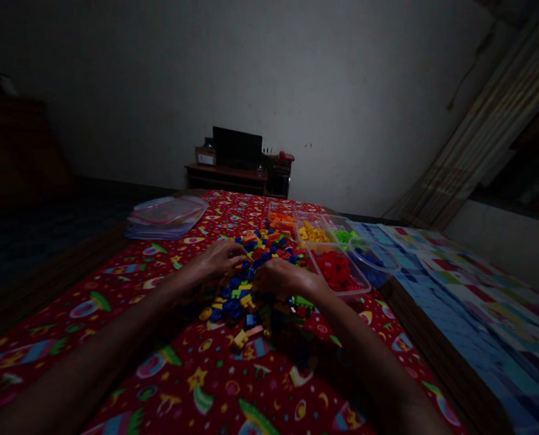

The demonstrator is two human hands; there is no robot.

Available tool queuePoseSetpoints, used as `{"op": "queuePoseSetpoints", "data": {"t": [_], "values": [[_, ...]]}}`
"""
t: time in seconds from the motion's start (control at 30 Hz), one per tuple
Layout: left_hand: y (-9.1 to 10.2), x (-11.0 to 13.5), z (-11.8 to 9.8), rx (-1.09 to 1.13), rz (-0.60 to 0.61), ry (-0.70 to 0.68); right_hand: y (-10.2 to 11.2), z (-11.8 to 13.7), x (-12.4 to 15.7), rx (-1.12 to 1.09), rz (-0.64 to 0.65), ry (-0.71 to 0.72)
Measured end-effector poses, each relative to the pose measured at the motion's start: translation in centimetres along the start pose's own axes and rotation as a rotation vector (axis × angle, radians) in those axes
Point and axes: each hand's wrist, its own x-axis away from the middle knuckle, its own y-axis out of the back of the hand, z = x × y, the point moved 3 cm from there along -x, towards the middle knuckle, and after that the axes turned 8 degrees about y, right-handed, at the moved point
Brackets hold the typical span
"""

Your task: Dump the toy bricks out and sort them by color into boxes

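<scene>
A mixed heap of toy building bricks point(235, 293) in blue, yellow, green, red and orange lies on the red patterned cloth. My left hand point(222, 257) reaches over the heap's left side, its fingers bent and drawn together at the tips; whatever they grip is too dark and small to name. On the right of the heap is my right hand point(281, 275), curled with the knuckles up. Its fingertips are hidden among the bricks, and I cannot make out what is in them. A loose yellow brick point(240, 339) lies at the near edge.
Clear plastic boxes at the right hold sorted bricks: red bricks point(336, 270), yellow bricks point(313, 232), orange bricks point(282, 222), green bricks point(345, 236). A round tub point(390, 266) contains blue ones. Stacked lids point(167, 216) lie at the left. A monitor point(237, 147) stands beyond.
</scene>
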Motion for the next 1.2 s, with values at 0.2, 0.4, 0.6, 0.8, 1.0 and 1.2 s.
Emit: {"op": "queuePoseSetpoints", "data": {"t": [0.2, 0.4, 0.6, 0.8, 1.0, 1.2], "values": [[0.4, -0.2, 0.8, -0.016, -0.083, 0.017, 1.9, -2.4, 1.0, -0.210, -0.198, -0.019], [0.7, -0.1, 0.7, 0.009, -0.086, -0.002, 1.7, -3.8, 1.6, -0.804, -0.200, -0.093], [0.5, -0.5, 1.7, 0.021, -0.110, -0.011, 1.2, -4.2, 1.9, -1.021, -0.208, -0.207], [0.8, -0.3, 1.1, 0.025, -0.089, -0.001, 1.1, -5.5, 1.3, -0.685, -0.341, -0.163], [0.3, 0.4, -1.3, 0.169, -0.046, -0.055, 0.6, -5.5, 0.4, -0.363, -0.353, -0.098], [-1.0, 0.7, -2.3, 0.149, -0.062, -0.184, 0.7, -4.8, 0.5, -0.207, -0.383, -0.069]]}}
